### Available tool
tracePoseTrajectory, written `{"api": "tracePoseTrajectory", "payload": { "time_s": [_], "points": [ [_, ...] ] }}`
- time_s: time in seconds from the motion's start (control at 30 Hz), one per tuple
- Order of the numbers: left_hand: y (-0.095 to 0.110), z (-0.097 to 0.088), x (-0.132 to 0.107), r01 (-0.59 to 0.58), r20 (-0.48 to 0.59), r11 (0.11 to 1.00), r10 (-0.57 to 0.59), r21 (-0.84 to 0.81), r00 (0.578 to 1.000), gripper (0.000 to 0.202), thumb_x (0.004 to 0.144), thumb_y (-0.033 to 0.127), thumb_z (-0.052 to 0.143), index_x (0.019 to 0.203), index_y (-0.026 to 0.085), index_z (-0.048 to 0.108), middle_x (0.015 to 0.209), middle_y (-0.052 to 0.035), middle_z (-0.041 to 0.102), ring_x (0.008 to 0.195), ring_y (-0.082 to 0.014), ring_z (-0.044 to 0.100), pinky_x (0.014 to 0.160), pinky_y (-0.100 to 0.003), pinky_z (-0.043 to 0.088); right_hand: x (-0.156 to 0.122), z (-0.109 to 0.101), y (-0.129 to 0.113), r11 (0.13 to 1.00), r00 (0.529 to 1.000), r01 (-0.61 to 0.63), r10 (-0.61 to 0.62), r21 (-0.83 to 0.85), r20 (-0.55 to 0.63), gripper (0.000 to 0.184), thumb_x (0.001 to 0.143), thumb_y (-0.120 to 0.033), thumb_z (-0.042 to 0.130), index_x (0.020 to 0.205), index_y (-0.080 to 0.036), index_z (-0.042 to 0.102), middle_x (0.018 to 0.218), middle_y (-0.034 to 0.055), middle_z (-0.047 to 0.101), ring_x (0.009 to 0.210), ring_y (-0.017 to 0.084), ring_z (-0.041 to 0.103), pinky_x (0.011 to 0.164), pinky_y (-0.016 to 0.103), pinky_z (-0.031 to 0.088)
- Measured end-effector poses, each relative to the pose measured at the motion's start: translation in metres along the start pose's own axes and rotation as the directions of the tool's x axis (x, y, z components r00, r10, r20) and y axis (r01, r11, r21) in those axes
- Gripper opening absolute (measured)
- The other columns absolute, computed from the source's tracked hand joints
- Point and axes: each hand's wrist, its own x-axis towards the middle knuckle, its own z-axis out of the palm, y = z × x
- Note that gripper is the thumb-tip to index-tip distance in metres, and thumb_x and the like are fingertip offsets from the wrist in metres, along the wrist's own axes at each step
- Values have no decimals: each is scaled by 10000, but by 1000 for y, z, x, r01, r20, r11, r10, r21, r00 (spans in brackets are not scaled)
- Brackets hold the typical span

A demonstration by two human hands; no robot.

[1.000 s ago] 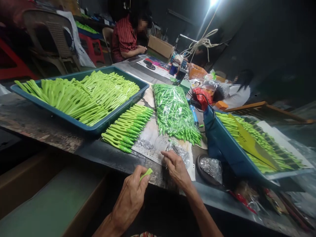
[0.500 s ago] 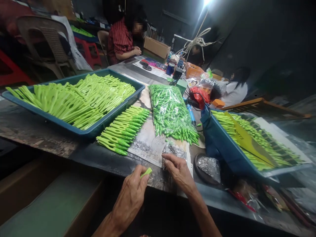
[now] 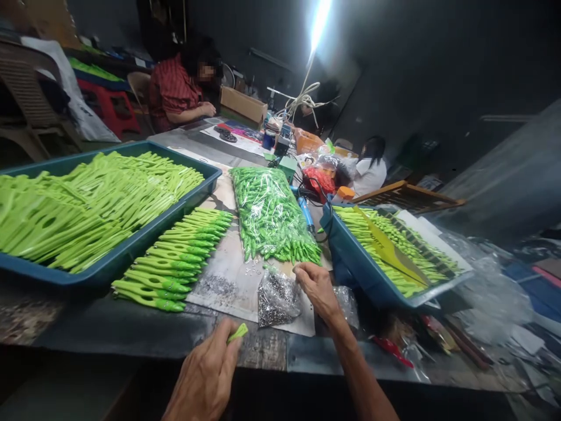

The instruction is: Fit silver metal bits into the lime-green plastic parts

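My left hand point(image 3: 205, 374) is closed round a small green plastic piece point(image 3: 237, 333) at the near table edge. My right hand point(image 3: 316, 286) reaches forward with curled fingers, touching the near end of a clear bag of green plastic parts point(image 3: 269, 213). A small clear bag of tiny metal bits point(image 3: 276, 297) lies just left of that hand on a paper sheet point(image 3: 228, 280). A row of assembled green pieces point(image 3: 175, 260) lies on the table left of the sheet.
A blue tray heaped with green parts point(image 3: 131, 248) sits at the left, another blue tray point(image 3: 363, 275) tilted at the right. A person in a red shirt point(image 3: 173, 90) and another in white point(image 3: 370, 166) sit farther along. Clutter, wires and a cardboard box point(image 3: 243, 104) fill the far table.
The view has swung right and down. My right hand moved forward from the small metal-bits bag to the end of the big bag. My left hand kept its green piece.
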Motion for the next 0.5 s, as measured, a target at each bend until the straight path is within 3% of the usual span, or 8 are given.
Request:
{"api": "tracePoseTrajectory", "payload": {
  "time_s": [0.23,0.37,0.5],
  "points": [
    [0,5,2,-167,59,974,160,152,985,170,906,227,325,856,214,486,698,-28,587,572,-166,578,576,-266,436,46,22,23,947,990,140,-126,-291,65,135,842,-106,468,862,-117,601,798,29,554,760,144,517,729,285,397],
    [1,5,1,-215,75,953,203,212,976,168,903,197,322,873,207,487,706,-35,584,587,-166,578,586,-262,446,57,35,32,898,981,189,-150,-397,126,96,865,-177,521,928,-126,572,859,20,545,767,143,522,739,316,430],
    [1,5,0,-229,78,944,217,238,973,182,904,171,303,858,199,477,704,-32,566,596,-167,570,593,-274,455,62,40,37,881,976,208,-157,-426,152,118,861,-248,548,880,-133,557,867,20,531,745,136,506,713,307,430]
  ]
}}
